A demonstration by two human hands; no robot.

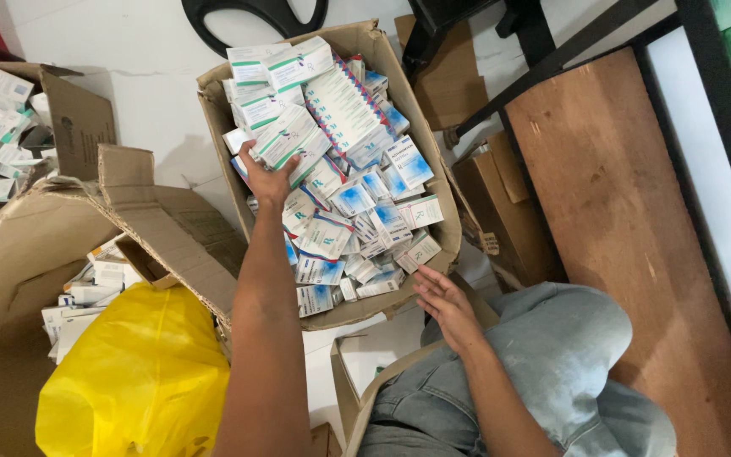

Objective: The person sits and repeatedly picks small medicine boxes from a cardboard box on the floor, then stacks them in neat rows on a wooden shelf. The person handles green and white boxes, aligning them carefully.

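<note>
A large cardboard box (217,118) stands in front of me, heaped with several small white, blue and green medicine cartons (357,203). My left hand (266,178) reaches into its left side and grips a white and green carton (285,135) near the top of the pile. My right hand (443,303) rests by the box's near rim, above my knee, fingers apart and holding nothing.
A yellow plastic bag (133,381) lies in a torn cardboard box (154,220) at the left with more cartons. Another open box (78,114) of cartons sits far left. A wooden board (628,211) and smaller brown boxes (501,211) stand to the right.
</note>
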